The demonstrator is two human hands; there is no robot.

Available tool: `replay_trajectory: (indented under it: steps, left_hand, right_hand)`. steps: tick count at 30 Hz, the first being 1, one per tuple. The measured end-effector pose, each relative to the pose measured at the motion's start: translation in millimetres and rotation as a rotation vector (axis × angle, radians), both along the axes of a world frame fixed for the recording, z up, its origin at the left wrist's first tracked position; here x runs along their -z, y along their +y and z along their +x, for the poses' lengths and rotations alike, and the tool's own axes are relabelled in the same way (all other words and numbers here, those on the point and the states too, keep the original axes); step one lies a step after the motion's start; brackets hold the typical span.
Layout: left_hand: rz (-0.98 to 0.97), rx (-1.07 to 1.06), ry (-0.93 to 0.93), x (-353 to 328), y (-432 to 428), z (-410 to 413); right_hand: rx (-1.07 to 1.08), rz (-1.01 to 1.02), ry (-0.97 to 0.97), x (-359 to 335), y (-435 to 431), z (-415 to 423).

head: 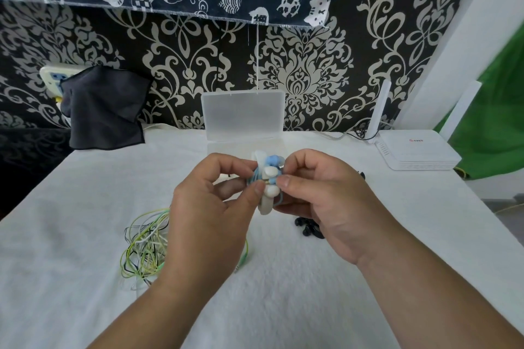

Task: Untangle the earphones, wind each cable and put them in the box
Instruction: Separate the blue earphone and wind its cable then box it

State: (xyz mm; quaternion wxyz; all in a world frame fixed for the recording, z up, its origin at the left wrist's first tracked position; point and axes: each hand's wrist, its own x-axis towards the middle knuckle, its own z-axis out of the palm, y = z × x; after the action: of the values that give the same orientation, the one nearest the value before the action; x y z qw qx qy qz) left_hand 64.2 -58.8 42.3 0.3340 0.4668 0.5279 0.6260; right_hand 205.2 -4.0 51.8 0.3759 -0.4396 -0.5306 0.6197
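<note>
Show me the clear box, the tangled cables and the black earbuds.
clear box (pixel 242 110), head view, on its raised lid.
tangled cables (pixel 146 245), head view, middle of the loose pile.
black earbuds (pixel 306 231), head view, on one bud.

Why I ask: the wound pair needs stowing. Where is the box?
Head view: the box stands open at the table's centre back, just beyond the held earphones, left of the router.

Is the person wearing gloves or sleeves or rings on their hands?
No. The left hand and right hand are bare: no gloves, rings or watch. The forearms are bare too, with no sleeve in view. The nails are short and unpainted.
</note>
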Motion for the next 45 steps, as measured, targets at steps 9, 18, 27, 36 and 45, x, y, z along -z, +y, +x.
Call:
replay_trajectory:
  steps: [9,18,27,36,45]
  left_hand:
    - [-0.065,-0.01,-0.084,-4.0,-0.4,-3.5]
    - [-0.117,-0.094,-0.039,-3.7,2.5,-5.1]
    - [-0.151,-0.111,-0.031,-4.7,1.3,-4.1]
    - [-0.129,-0.105,-0.036,-3.3,1.8,-4.0]
    - [-0.141,-0.14,-0.053,7.1,4.2,-3.9]
  right_hand:
    - [-0.002,-0.104,0.084,6.6,1.1,0.6]
    - [-0.029,-0.075,0.118,11.6,2.5,0.0]
    - [-0.012,-0.077,0.107,11.0,2.7,-1.9]
    - [0.017,0.047,0.058,14.0,2.5,-1.3]
    - [0.074,0.159,-0.059,20.6,1.0,-6.5]
